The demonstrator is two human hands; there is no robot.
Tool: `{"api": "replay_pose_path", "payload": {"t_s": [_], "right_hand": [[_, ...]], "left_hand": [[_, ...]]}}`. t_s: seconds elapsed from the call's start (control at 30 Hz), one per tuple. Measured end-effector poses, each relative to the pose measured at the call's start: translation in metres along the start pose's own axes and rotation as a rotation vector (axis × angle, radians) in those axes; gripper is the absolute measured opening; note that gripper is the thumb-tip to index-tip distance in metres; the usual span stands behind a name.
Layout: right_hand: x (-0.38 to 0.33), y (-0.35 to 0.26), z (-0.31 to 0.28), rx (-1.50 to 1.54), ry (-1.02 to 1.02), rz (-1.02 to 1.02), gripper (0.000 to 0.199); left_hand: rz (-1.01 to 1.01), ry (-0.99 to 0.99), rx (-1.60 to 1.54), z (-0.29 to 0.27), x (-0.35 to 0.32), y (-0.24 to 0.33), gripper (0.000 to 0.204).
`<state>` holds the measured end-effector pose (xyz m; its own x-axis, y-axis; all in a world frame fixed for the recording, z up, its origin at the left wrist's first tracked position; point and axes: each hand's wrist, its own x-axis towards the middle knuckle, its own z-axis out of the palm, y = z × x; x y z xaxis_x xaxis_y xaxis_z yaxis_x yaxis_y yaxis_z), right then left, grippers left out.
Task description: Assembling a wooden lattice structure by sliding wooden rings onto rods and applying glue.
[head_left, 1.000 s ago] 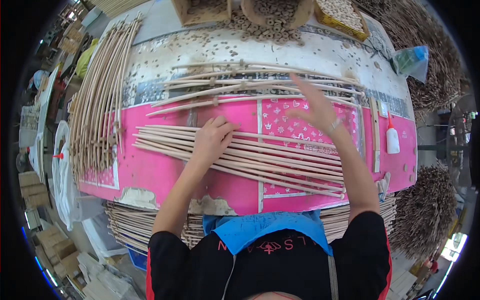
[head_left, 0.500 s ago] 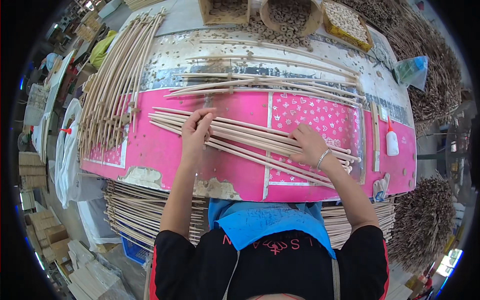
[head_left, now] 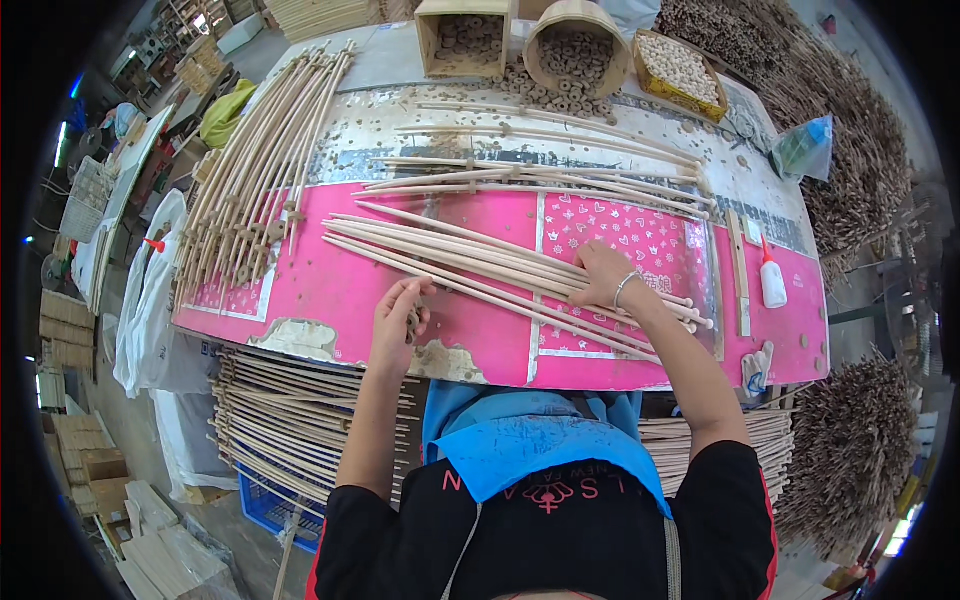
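Observation:
A loose bundle of pale wooden sticks [head_left: 460, 252] with rounded right-hand ends lies slantwise on the pink table cover. My right hand [head_left: 607, 277] is closed over the bundle toward its right end, with a bracelet at the wrist. Nearer the table's front edge, my left hand [head_left: 402, 318] is curled around a few small brown wooden rings [head_left: 413, 322], partly hidden by the fingers. It is just beside the nearest sticks, apart from most of them. Behind the bundle lie more sticks [head_left: 540, 178], some with rings threaded on them.
Many ringed sticks [head_left: 262, 160] are heaped at the left. A square wooden box [head_left: 428, 50], a round wooden tub [head_left: 622, 68] and a yellow tray [head_left: 680, 102] stand at the back. A glue bottle [head_left: 773, 284], a wooden strip [head_left: 738, 275] and a glove [head_left: 758, 367] lie at the right.
My left hand has drawn back from above the sticks toward the front edge, rings in its fingers. My right hand stays on the bundle. The view has shifted slightly.

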<state>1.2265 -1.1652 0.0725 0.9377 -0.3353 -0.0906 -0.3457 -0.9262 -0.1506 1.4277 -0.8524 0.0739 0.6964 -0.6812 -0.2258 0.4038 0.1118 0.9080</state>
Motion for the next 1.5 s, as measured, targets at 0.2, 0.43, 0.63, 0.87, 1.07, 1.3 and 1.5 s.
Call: {"api": "replay_pose_path", "payload": {"t_s": [0.2,0.43,0.63,0.87,1.07,1.3,1.5], "right_hand": [[0.007,0.008,0.001,0.416,-0.230,0.009,0.042],[-0.002,0.004,-0.020,0.578,-0.153,0.060,0.028],[-0.028,-0.005,-0.067,1.104,-0.247,0.106,0.018],[-0.060,-0.007,-0.094,1.033,-0.069,0.206,0.021],[-0.081,0.002,-0.095,1.080,-0.024,0.339,0.019],[-0.094,0.014,-0.077,1.004,0.065,0.412,0.016],[-0.092,0.020,-0.076,1.000,0.093,0.466,0.015]], "left_hand": [[-0.061,0.014,-0.128,-0.001,-0.023,-0.010,0.027],[-0.210,0.016,-0.469,-0.010,-0.019,-0.004,0.036],[-0.098,0.040,-0.480,-0.019,0.017,0.011,0.031],[0.029,0.116,-0.232,-0.024,0.074,0.033,0.022],[-0.022,0.087,-0.338,-0.015,0.148,0.051,0.033],[-0.022,0.136,-0.391,-0.002,0.198,0.049,0.039],[0.025,0.066,-0.404,-0.007,0.213,0.046,0.040]]}}
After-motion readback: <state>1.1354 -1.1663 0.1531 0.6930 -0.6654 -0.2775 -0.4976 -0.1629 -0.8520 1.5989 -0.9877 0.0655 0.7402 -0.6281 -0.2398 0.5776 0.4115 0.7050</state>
